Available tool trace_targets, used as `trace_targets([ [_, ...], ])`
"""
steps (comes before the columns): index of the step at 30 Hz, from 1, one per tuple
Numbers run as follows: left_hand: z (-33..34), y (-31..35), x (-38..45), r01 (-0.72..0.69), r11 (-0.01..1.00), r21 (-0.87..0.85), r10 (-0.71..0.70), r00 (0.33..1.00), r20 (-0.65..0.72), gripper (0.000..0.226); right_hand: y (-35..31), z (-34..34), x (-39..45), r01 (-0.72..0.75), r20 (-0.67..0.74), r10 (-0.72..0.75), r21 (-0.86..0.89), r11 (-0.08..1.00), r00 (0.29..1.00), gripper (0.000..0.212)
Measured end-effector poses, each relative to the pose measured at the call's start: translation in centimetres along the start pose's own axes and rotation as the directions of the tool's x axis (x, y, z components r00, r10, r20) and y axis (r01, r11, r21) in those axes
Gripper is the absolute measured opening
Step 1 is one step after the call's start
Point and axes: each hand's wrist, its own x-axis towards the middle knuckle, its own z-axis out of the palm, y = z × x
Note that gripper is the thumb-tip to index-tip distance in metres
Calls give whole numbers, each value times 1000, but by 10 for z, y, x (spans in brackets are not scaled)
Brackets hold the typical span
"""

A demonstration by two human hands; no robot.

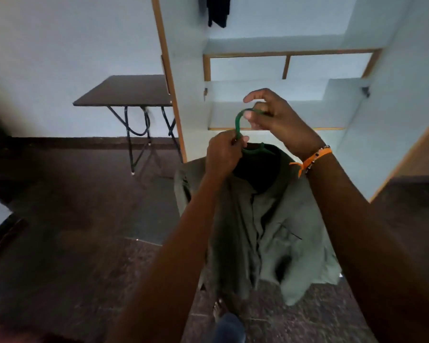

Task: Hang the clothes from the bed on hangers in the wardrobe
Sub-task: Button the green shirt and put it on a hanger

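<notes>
In the head view, an olive-green shirt (pixel 265 224) is seen draped on a green hanger (pixel 239 125) and held up in front of an open wardrobe (pixel 270 90). The neck of the hanger, just below its curved hook, is pinched by the left hand (pixel 223 154), whose fingers are curled round it at the shirt collar. The upper arc of the hook is gripped by the right hand (pixel 275 117), with the thumb and forefinger closed on the plastic and the remaining fingers curled above it. An orange band with a beaded bracelet (pixel 312 157) is worn on the right wrist. The shirt hangs below both hands, its button placket facing the camera and its lower hem spread loosely above a dark stone floor (pixel 72 243). The wardrobe is shown with pale blue panels and light wooden edging; several shelves are visible behind the hands. A dark garment (pixel 217 11) is seen hanging at the top of the wardrobe interior. A folding table (pixel 124 91) with a dark top and black metal legs stands to the left of the wardrobe, against a pale wall.
</notes>
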Motion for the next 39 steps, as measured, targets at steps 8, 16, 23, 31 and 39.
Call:
trace_targets([
  [8, 68, 7, 160, 46, 916, -398, -34, 999, 37, 16, 109, -128, 30, -315, -81, 359, -680, 662, 930, 18],
  [16, 128, 29, 302, 202, 810, -551, -14, 945, 327, 34, 148, -163, 100, -341, -468, 169, -310, 887, 867, 34],
  [23, 174, 4, 410, -34, 943, -331, 164, 914, 370, 23, 166, -226, 230, -131, -413, 345, 465, 876, 843, 30],
  [31, 164, 28, 598, -144, 961, -237, 197, 955, 220, 19, 123, -335, 442, 174, -402, 16, 433, 884, 916, 25],
  [39, 120, 78, 787, -311, 940, -140, 313, 950, -6, 19, 70, -382, 676, 416, -403, -394, -34, 908, 826, 33],
])
